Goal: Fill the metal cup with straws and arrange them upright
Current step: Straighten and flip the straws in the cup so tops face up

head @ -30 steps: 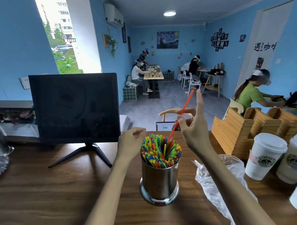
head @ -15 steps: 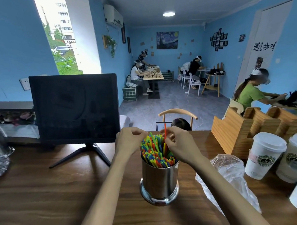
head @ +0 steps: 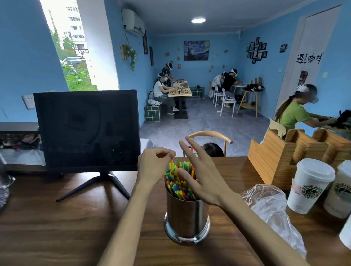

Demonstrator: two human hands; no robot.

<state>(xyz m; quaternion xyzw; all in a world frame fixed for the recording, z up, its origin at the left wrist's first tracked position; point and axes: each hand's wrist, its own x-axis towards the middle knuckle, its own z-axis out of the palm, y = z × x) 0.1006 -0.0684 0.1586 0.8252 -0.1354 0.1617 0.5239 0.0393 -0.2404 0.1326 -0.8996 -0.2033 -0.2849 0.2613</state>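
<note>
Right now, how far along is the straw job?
Mostly done: the cup stands upright on the table, packed with straws, their tips bunched above the rim. In hand: the left hand is curled at the far-left tips, though a grip is unclear; the right hand is spread open over the bundle. Left: levelling the few tips that stick up. The bag beside it looks empty.
</note>
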